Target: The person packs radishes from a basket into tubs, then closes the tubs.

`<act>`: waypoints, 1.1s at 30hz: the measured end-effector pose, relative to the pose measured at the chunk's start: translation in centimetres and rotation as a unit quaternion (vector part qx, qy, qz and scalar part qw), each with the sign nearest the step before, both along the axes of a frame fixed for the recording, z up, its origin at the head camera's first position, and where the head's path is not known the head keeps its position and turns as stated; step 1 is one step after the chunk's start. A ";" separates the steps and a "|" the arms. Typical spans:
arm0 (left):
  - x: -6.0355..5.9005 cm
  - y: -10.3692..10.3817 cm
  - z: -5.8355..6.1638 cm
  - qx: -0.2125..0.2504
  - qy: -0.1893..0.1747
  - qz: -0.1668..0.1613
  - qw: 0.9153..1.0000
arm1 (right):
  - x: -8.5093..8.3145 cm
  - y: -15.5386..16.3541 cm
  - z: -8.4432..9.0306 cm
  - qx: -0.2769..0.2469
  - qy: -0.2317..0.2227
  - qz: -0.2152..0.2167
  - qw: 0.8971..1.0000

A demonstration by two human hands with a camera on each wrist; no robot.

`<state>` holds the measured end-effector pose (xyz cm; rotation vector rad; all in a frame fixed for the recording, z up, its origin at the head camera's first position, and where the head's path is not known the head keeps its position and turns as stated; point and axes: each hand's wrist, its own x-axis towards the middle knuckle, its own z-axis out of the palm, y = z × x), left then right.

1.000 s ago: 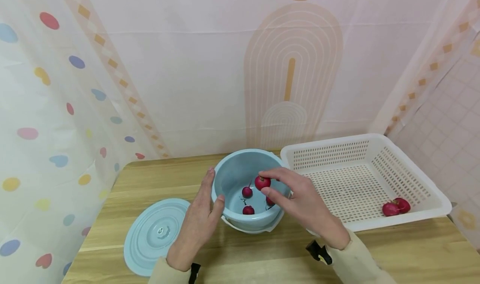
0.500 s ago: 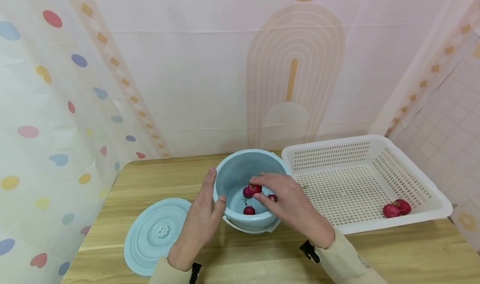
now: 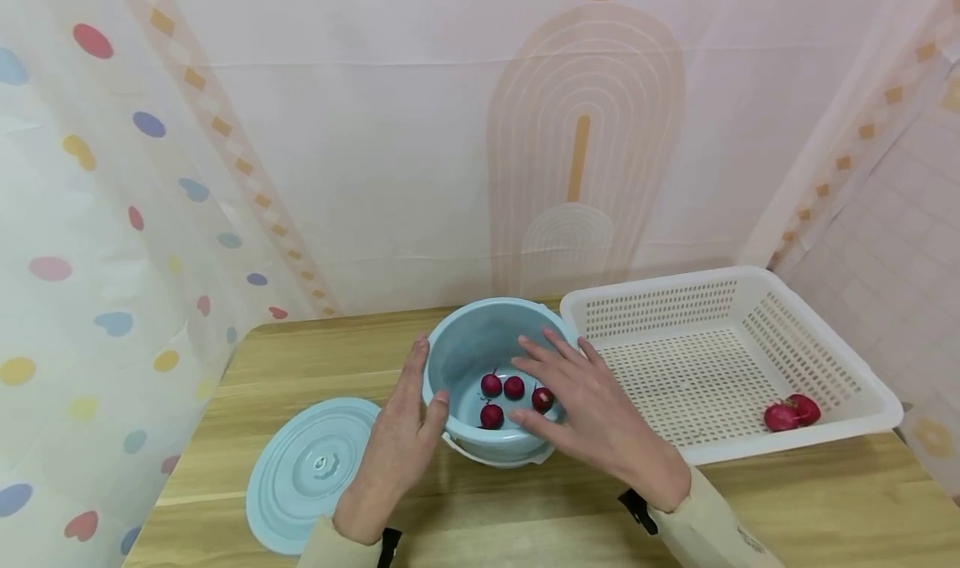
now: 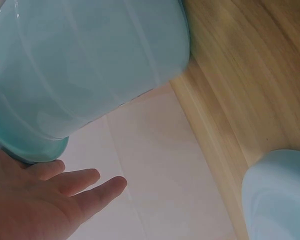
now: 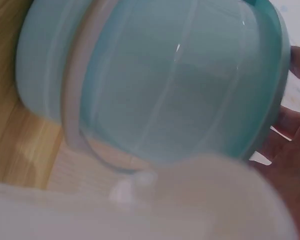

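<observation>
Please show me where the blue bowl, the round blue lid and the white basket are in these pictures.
blue bowl [image 3: 471,335], head view, on its inner back wall.
round blue lid [image 3: 315,468], head view, near the knob at its centre.
white basket [image 3: 667,289], head view, on its perforated back wall.

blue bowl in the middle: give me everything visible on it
The round light-blue plastic bowl stands upright and uncovered on the wooden table, a paler band or handle hanging along its near side. Four small red radishes lie on its bottom. The left hand rests against its left wall, thumb over the rim; the right hand hovers open above its right edge. The white perforated plastic basket sits close on its right.
</observation>
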<state>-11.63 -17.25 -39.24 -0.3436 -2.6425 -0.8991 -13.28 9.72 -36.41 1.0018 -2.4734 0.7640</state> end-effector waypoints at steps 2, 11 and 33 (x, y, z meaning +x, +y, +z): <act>0.0 0.0 0.0 0.000 0.001 -0.001 1.000 | 0.4 0.6 -0.1 0.008 0.007 -0.007 1.000; 0.0 -0.1 0.0 0.006 0.003 -0.001 1.000 | 1.6 3.8 -0.1 0.017 0.034 -0.043 0.998; -0.1 0.0 -0.2 0.002 0.008 -0.005 1.000 | 2.0 12.2 -1.1 0.004 0.054 -0.101 0.993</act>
